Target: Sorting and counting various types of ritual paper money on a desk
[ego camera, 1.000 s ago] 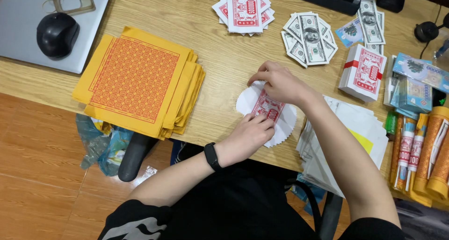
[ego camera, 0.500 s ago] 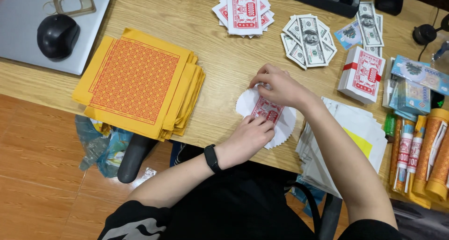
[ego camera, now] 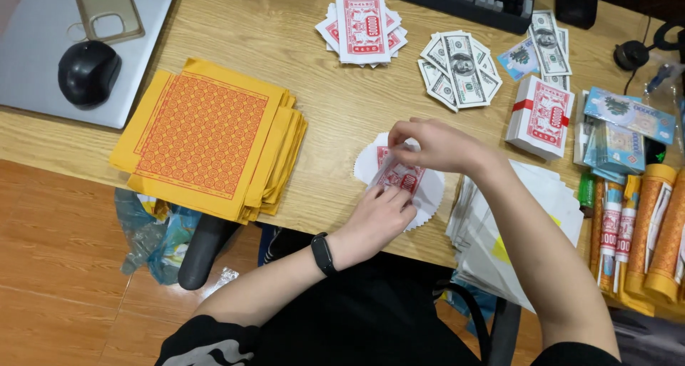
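- Since the earlier frames little has shifted: both hands stay on the same red-printed paper notes (ego camera: 398, 175), and the right hand's fingers have drawn slightly closer over their top edge.
- Left hand (ego camera: 378, 216): fingers pressed flat on the lower edge of the notes, holding them down; a black wristband (ego camera: 322, 254) sits on the wrist.
- Right hand (ego camera: 435, 143): thumb and fingertips pinched together on the upper edge of the notes.
- The notes lie on a white scalloped paper round (ego camera: 428, 195), near the front edge of the wooden table (ego camera: 335, 116), right of its middle.
- Left of the hands: a stack of yellow sheets with orange print (ego camera: 210, 138), overhanging the front edge.
- Toward the back edge: a fanned pile of red notes (ego camera: 362, 27) and a fan of grey-green banknotes (ego camera: 460, 70).
- Right of the hands: a banded red-and-white bundle (ego camera: 539, 116), blue-toned note bundles (ego camera: 621, 130) and a sheaf of white sheets (ego camera: 549, 216) at the front right.
- Back left corner: a black mouse (ego camera: 87, 73) on a grey pad (ego camera: 36, 45).
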